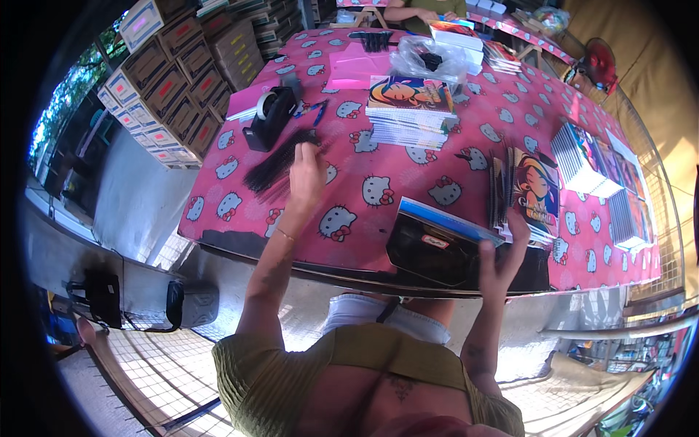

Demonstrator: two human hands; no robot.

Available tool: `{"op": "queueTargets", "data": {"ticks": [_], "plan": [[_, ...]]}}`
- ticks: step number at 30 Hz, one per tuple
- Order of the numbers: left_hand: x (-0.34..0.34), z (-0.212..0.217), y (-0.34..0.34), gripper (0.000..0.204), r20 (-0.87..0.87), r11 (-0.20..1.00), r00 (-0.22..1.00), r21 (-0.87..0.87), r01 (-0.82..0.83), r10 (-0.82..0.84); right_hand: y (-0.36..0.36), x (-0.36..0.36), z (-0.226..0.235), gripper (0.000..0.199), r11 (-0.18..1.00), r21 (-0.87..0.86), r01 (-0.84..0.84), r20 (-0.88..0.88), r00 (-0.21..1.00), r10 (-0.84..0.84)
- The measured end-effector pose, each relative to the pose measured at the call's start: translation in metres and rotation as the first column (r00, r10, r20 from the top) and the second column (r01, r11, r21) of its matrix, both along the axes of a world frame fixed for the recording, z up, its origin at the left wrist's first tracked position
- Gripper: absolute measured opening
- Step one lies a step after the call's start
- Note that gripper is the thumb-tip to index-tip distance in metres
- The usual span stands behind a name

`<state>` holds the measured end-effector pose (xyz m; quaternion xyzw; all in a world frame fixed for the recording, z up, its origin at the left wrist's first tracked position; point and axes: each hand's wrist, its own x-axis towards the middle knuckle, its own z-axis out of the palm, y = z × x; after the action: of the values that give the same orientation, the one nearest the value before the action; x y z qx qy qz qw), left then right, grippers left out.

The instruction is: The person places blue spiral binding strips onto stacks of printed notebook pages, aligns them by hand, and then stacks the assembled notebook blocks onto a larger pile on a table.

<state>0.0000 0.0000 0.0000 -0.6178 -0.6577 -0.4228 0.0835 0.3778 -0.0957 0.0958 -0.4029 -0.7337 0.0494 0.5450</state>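
Observation:
My left hand (306,173) reaches onto the pink patterned tablecloth (378,156) and closes its fingers on a bundle of thin black sticks (273,166) lying at the left. My right hand (501,256) grips a black plastic bag with a blue-edged notebook inside it (437,244) at the table's near edge. Just right of that hand lies a stack of notebooks with a cartoon face cover (531,193).
A black tape dispenser (268,116) stands behind the sticks. A tall pile of notebooks (409,109) sits mid-table, more notebooks (604,175) lie at the right, and a clear plastic bag (429,62) lies farther back. Stacked cardboard boxes (175,80) fill the left. Another person (422,11) sits at the far end.

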Motion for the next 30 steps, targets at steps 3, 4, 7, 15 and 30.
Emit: {"op": "queueTargets", "data": {"ticks": [3, 4, 7, 15, 30], "plan": [[0.042, 0.055, -0.032, 0.032, -0.027, 0.967, 0.969, 0.055, 0.248, -0.247, -0.004, -0.044, 0.015, 0.034, 1.0, 0.014, -0.026, 0.261, 0.965, 0.021], [0.061, 0.053, -0.041, 0.03, 0.036, 0.926, 0.926, 0.05, 0.374, -0.376, 0.001, -0.055, 0.019, 0.033, 0.998, 0.04, -0.045, 0.333, 0.942, 0.029], [0.114, 0.085, -0.081, 0.023, 0.497, 0.882, 0.783, -0.071, 0.465, -0.373, 0.027, -0.072, -0.001, 0.022, 0.997, -0.071, -0.013, 0.36, 0.932, 0.038], [0.123, 0.065, -0.092, 0.02, 0.361, 0.871, 0.805, 0.052, 0.488, -0.472, 0.04, -0.076, -0.017, 0.007, 0.999, -0.044, -0.019, 0.306, 0.952, 0.032], [0.121, 0.068, -0.083, 0.024, 0.452, 0.867, 0.793, -0.079, 0.491, -0.408, 0.035, -0.077, -0.013, 0.007, 0.997, -0.079, 0.0, 0.326, 0.945, 0.026]]}}
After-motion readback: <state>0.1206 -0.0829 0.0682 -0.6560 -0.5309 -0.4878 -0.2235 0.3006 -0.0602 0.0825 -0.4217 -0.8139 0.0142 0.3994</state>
